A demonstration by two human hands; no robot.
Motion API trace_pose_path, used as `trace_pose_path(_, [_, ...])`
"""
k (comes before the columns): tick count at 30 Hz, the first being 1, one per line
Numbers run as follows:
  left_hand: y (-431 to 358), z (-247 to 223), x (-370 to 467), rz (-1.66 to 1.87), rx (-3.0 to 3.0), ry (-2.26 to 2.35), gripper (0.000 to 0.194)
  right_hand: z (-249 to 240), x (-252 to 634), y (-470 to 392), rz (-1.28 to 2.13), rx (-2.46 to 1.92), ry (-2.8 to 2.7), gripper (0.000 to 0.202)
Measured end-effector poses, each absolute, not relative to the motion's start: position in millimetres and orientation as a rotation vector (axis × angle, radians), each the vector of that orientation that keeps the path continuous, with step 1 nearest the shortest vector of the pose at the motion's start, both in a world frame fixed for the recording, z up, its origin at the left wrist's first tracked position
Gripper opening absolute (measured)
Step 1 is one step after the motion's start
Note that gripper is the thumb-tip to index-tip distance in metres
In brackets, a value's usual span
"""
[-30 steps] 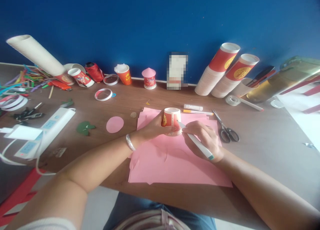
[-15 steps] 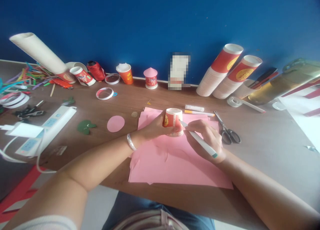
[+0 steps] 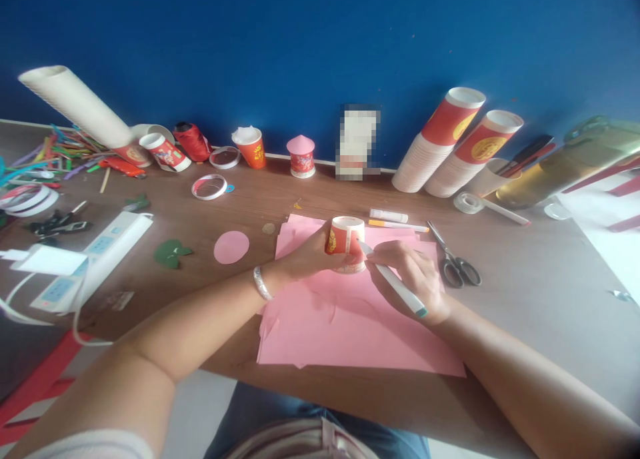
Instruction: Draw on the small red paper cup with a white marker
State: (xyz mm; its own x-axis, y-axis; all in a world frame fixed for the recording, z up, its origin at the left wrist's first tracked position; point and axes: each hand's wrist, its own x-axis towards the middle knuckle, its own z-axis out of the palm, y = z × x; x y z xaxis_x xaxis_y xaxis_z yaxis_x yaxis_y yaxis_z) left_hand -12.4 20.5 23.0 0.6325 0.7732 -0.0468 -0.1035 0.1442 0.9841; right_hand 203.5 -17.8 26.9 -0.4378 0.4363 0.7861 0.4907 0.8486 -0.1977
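A red and white paper cup [image 3: 347, 229] stands over pink paper sheets [image 3: 320, 332], with my left hand [image 3: 315, 252] wrapped around its left side. Between the fingers of my right hand [image 3: 413, 272] is a white marker pen [image 3: 397, 281] with a green end. Its tip meets the cup's right front, beside a pale vertical strip; whether a mark shows there is too small to tell. Behind the cup lie a white tube [image 3: 389, 216] and an orange and white marker [image 3: 399, 226]. Black-handled scissors [image 3: 457, 266] rest right of my right hand.
Left on the table are a pink paper circle [image 3: 231, 247], a green paper piece [image 3: 171, 252] and a power strip [image 3: 95, 262]. Along the blue wall stand a small cup with a pink cone roof [image 3: 301, 156] and tall cup stacks [image 3: 425, 159]. A tape roll [image 3: 469, 203] lies near them.
My right hand and the rear end of the marker have shifted slightly left, so the pen points a little more steeply. The cup and my left hand look unmoved.
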Motion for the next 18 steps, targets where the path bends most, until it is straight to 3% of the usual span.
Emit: trace_pose_path(18, [19,33,-9,0.664,1.276,0.627,0.037,31,200,-19,-0.083,-0.736,-2.092,0.031])
